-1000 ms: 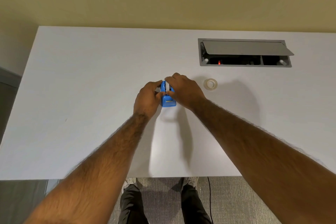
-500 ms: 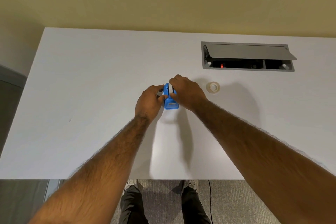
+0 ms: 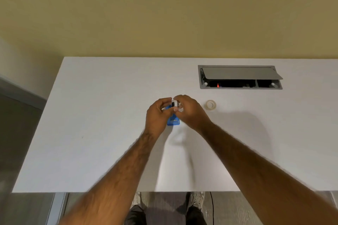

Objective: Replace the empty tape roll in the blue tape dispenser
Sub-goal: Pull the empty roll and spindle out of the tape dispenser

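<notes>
The blue tape dispenser [image 3: 173,122] stands on the white table [image 3: 102,115], its near end showing below my hands. Just above its far end, a small roll with a black hub and a white ring [image 3: 173,104] is pinched between the fingertips of both hands. My left hand [image 3: 157,115] comes from the left, its thumb across the roll and its palm covering the dispenser's left side. My right hand [image 3: 190,111] curls over the roll from the right. A clear roll of tape [image 3: 210,105] lies flat on the table to the right, apart from my hands.
A grey cable box [image 3: 240,77] with its lid propped up is set into the table at the back right. The table's near edge runs just above my shoes. A yellow wall stands behind the table.
The roll with the black hub has come up out of the dispenser's far end. My left fingers have shifted from the dispenser's side up to the roll. The camera has tilted up a little.
</notes>
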`<move>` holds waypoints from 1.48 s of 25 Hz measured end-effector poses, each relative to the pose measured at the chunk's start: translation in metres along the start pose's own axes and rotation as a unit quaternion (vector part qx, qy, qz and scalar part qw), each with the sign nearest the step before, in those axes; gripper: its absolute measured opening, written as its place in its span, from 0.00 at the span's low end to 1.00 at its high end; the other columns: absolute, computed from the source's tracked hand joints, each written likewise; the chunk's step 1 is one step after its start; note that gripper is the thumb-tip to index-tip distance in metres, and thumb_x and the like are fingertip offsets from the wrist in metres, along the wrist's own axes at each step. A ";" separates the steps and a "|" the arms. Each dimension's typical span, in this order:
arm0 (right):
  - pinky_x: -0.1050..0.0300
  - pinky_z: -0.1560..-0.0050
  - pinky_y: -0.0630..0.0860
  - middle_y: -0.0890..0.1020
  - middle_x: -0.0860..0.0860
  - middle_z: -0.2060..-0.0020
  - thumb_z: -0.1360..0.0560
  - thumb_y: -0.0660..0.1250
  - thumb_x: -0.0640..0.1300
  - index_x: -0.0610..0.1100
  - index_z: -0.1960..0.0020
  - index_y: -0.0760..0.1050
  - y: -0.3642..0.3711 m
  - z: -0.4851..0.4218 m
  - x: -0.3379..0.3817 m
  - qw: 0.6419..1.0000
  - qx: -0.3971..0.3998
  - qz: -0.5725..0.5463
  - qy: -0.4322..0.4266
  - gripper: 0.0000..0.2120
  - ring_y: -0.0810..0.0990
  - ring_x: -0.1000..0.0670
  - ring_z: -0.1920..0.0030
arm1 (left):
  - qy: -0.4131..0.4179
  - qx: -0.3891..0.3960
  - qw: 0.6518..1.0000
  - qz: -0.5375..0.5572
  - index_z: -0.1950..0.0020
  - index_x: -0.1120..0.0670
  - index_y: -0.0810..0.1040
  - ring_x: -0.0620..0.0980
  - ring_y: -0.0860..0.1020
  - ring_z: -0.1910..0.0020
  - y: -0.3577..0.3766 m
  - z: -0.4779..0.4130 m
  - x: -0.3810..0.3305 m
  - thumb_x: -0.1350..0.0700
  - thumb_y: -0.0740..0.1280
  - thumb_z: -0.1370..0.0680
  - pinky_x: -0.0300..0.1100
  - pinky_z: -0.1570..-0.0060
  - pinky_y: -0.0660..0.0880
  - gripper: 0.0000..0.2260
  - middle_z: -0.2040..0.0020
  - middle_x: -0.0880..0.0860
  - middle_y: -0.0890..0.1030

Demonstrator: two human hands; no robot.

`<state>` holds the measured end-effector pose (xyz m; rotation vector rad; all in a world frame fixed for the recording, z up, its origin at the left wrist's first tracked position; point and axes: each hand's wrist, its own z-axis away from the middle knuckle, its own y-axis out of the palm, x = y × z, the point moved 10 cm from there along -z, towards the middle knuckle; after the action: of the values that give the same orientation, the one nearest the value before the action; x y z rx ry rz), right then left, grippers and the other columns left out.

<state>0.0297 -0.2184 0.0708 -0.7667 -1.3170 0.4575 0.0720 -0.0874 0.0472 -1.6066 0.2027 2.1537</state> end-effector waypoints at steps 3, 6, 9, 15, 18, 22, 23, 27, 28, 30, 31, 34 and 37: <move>0.60 0.46 0.75 0.81 0.45 0.45 0.25 0.70 0.41 0.43 0.35 0.75 -0.015 0.011 0.016 0.998 -0.003 -0.049 0.032 0.19 0.77 0.52 0.51 | -0.014 -0.011 0.997 0.070 0.47 0.55 0.82 0.56 0.85 0.45 -0.006 0.017 -0.014 0.61 0.76 0.26 0.54 0.45 0.83 0.09 0.47 0.56 0.86; 0.76 0.52 0.72 0.80 0.48 0.43 0.25 0.70 0.36 0.43 0.34 0.77 -0.029 0.025 0.030 0.987 -0.006 -0.145 0.073 0.20 0.78 0.53 0.50 | -0.018 -0.021 0.992 0.119 0.51 0.55 0.82 0.56 0.87 0.51 -0.017 0.036 -0.028 0.61 0.76 0.27 0.51 0.46 0.83 0.07 0.53 0.57 0.87; 0.76 0.53 0.74 0.83 0.48 0.46 0.24 0.66 0.33 0.41 0.37 0.79 -0.044 0.033 0.045 0.967 -0.019 -0.232 0.100 0.16 0.81 0.51 0.48 | -0.015 -0.032 0.989 0.146 0.50 0.57 0.83 0.54 0.87 0.53 -0.027 0.051 -0.047 0.63 0.76 0.26 0.44 0.50 0.83 0.06 0.56 0.57 0.87; 0.55 0.49 0.81 0.86 0.45 0.55 0.28 0.70 0.33 0.40 0.46 0.83 -0.068 0.035 0.076 0.934 -0.047 -0.331 0.127 0.12 0.84 0.46 0.56 | -0.002 -0.040 0.984 0.174 0.50 0.62 0.80 0.57 0.86 0.51 -0.035 0.064 -0.080 0.62 0.76 0.27 0.46 0.45 0.82 0.09 0.56 0.60 0.85; 0.60 0.53 0.80 0.86 0.45 0.56 0.28 0.71 0.34 0.40 0.46 0.83 -0.072 0.033 0.082 0.934 -0.040 -0.335 0.117 0.11 0.84 0.48 0.58 | -0.001 -0.038 0.984 0.174 0.49 0.65 0.80 0.60 0.86 0.50 -0.038 0.063 -0.086 0.63 0.76 0.27 0.51 0.40 0.81 0.11 0.55 0.62 0.85; 0.60 0.51 0.81 0.86 0.44 0.53 0.25 0.68 0.32 0.41 0.45 0.83 -0.073 0.033 0.082 0.933 -0.036 -0.341 0.112 0.11 0.85 0.46 0.54 | 0.004 -0.033 0.985 0.167 0.51 0.64 0.83 0.64 0.84 0.45 -0.040 0.062 -0.086 0.64 0.75 0.26 0.56 0.36 0.79 0.06 0.49 0.66 0.86; 0.58 0.50 0.82 0.86 0.43 0.53 0.25 0.68 0.32 0.41 0.45 0.82 -0.072 0.033 0.082 0.930 -0.034 -0.349 0.109 0.11 0.85 0.46 0.54 | 0.006 -0.033 0.986 0.166 0.52 0.62 0.84 0.65 0.84 0.44 -0.041 0.062 -0.087 0.64 0.74 0.25 0.57 0.36 0.78 0.04 0.48 0.65 0.86; 0.53 0.50 0.83 0.84 0.48 0.59 0.26 0.68 0.33 0.42 0.45 0.83 -0.070 0.036 0.080 0.915 -0.036 -0.386 0.107 0.12 0.84 0.47 0.59 | 0.008 -0.010 0.987 0.162 0.43 0.56 0.79 0.63 0.83 0.43 -0.038 0.063 -0.090 0.66 0.75 0.26 0.57 0.38 0.79 0.14 0.43 0.64 0.83; 0.53 0.51 0.84 0.85 0.49 0.59 0.26 0.68 0.33 0.44 0.47 0.84 -0.070 0.037 0.079 0.913 -0.038 -0.391 0.107 0.12 0.85 0.47 0.59 | 0.010 0.003 0.988 0.157 0.39 0.55 0.78 0.60 0.84 0.44 -0.036 0.064 -0.091 0.66 0.74 0.26 0.54 0.41 0.81 0.17 0.42 0.60 0.82; 0.54 0.53 0.84 0.86 0.47 0.57 0.26 0.68 0.34 0.46 0.50 0.85 -0.070 0.039 0.079 0.911 -0.043 -0.395 0.108 0.11 0.86 0.47 0.58 | 0.014 0.032 0.988 0.153 0.34 0.53 0.79 0.56 0.85 0.45 -0.030 0.066 -0.094 0.66 0.73 0.24 0.49 0.46 0.83 0.20 0.41 0.56 0.81; 0.54 0.54 0.84 0.86 0.47 0.57 0.27 0.68 0.35 0.46 0.51 0.85 -0.071 0.040 0.078 0.911 -0.048 -0.394 0.110 0.10 0.86 0.47 0.59 | 0.016 0.041 0.987 0.152 0.35 0.54 0.80 0.58 0.84 0.44 -0.027 0.066 -0.094 0.66 0.73 0.24 0.49 0.46 0.83 0.18 0.39 0.57 0.81; 0.53 0.53 0.84 0.86 0.45 0.55 0.27 0.71 0.36 0.45 0.51 0.84 -0.074 0.040 0.077 0.914 -0.052 -0.387 0.114 0.07 0.87 0.45 0.57 | 0.010 0.046 0.986 0.159 0.38 0.56 0.82 0.62 0.82 0.40 -0.027 0.063 -0.095 0.64 0.73 0.23 0.56 0.40 0.80 0.14 0.37 0.62 0.81; 0.54 0.53 0.84 0.86 0.43 0.55 0.26 0.73 0.35 0.43 0.51 0.84 -0.076 0.040 0.080 0.908 -0.039 -0.402 0.109 0.06 0.87 0.44 0.56 | 0.011 0.041 0.984 0.171 0.40 0.56 0.83 0.62 0.84 0.43 -0.027 0.062 -0.095 0.61 0.72 0.23 0.56 0.41 0.81 0.11 0.40 0.63 0.83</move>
<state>-0.0005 -0.2056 0.1833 -0.2711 -1.3176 -0.3365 0.0510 -0.0655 0.1591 -1.6445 0.6065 2.3420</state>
